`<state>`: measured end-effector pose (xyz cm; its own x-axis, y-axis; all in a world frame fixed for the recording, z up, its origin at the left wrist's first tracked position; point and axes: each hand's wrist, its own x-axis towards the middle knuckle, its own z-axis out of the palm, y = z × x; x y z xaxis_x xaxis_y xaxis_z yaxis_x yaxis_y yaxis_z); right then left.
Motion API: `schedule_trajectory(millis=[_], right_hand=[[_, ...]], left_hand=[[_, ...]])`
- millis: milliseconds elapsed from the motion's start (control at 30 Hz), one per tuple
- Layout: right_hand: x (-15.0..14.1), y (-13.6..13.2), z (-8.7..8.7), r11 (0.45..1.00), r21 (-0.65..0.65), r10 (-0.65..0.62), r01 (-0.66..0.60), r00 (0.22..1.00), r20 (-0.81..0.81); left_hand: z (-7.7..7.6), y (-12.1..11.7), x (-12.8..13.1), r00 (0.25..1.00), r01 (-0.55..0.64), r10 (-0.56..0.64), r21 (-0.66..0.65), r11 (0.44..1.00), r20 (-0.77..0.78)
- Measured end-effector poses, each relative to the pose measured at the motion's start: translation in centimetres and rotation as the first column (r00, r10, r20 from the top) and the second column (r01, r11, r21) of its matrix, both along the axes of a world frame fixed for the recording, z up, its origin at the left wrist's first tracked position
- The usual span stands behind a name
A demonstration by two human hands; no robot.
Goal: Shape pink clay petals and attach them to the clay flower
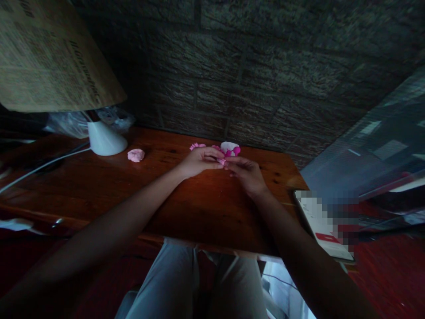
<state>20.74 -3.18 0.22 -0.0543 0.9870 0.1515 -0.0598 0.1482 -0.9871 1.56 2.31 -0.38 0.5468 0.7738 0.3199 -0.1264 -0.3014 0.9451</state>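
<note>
Both hands meet above the far middle of the wooden table (206, 208). My left hand (201, 161) pinches a small pink piece (223, 162) between its fingertips. From the other side my right hand (247, 173) grips the same piece, its fingers bent. What the piece is made of cannot be made out. Just behind the fingers are magenta petal-like shapes (236, 151) and a white rounded piece (229, 145), partly hidden. A frilly pink piece (197, 146) shows beyond my left hand. Farther left lies a crumpled light pink lump (136, 155), touched by neither hand.
A lamp with a white base (105, 138) and a newsprint-patterned shade (56, 57) stands at the left, its cable (43, 166) crossing the table. Clear plastic wrapping (68, 124) lies behind it. A dark brick wall (215, 66) borders the back. A white booklet-like item (314, 212) lies at the right edge.
</note>
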Motion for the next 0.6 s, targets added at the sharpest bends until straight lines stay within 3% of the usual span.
schedule_trajectory(millis=[600], right_hand=[[0.14,-0.01,0.11,0.999,-0.028,-0.019,0.018,1.0,-0.019]], left_hand=[[0.13,-0.17,0.15,0.999,-0.029,0.029,0.021,0.999,0.013]])
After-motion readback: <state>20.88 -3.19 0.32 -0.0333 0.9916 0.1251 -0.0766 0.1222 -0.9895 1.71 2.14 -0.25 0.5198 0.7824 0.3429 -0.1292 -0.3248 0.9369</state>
